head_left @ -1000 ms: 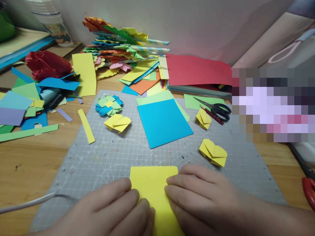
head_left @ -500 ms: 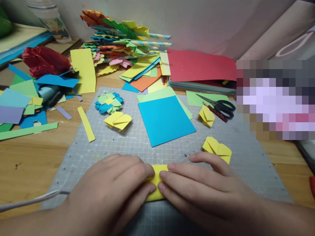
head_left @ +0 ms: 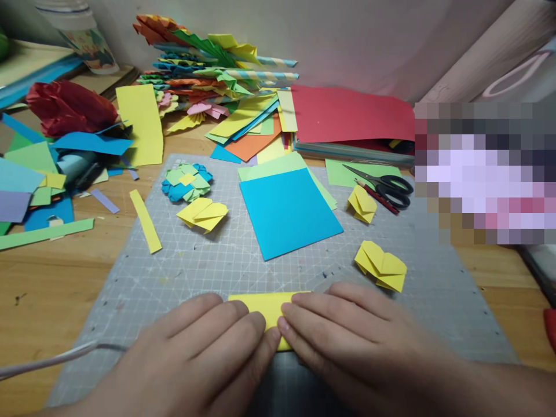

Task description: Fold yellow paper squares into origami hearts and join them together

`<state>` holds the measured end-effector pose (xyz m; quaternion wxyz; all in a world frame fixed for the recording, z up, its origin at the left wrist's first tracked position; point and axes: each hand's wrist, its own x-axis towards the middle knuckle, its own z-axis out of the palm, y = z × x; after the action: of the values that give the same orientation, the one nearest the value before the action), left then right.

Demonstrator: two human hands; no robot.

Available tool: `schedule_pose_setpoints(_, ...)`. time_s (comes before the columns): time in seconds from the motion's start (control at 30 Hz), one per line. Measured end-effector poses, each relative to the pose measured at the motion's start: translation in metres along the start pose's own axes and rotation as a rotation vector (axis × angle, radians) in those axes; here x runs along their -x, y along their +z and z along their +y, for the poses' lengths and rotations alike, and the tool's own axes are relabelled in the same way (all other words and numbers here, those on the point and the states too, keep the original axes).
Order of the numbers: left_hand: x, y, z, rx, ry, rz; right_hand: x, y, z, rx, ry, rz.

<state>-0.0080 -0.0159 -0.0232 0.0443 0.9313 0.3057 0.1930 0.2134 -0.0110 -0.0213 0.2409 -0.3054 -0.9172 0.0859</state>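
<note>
A folded yellow paper [head_left: 270, 306] lies flat on the grey cutting mat, its long side running left to right. From the left, my left hand [head_left: 212, 341] presses on it with curled fingers, the thumb at its near edge. My right hand [head_left: 351, 330] bears down from the other side, fingers held together and thumb tip touching the left thumb. Both hands cover the paper's ends. Folded yellow pieces [head_left: 381, 265] sit beyond my right hand, and a similar yellow piece [head_left: 202, 215] rests farther left. Beyond the hands is a blue square sheet [head_left: 289, 214] over light green paper.
Black scissors [head_left: 393, 188] and a dark red pencil [head_left: 377, 197] lie at right on the mat [head_left: 208, 272]. A blue-green paper flower [head_left: 186, 182] and yellow strip [head_left: 146, 223] are at left. Paper scraps [head_left: 30, 179] cover the left table. A white cable [head_left: 56, 362] enters at lower left.
My left hand has shifted left and slightly down along the yellow paper, uncovering more of its far edge. The raised right fingers have come down. The view has shifted slightly.
</note>
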Motion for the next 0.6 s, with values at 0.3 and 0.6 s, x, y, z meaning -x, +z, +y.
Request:
schedule_pose_setpoints(0.3,0.003,0.008,0.002,-0.048,-0.063,0.020,0.004,0.004,0.000,-0.024,0.012,-0.030)
schedule_pose_setpoints(0.6,0.013,0.009,0.008,-0.183,-0.052,-0.107,0.002,-0.008,0.003,0.042,-0.018,-0.151)
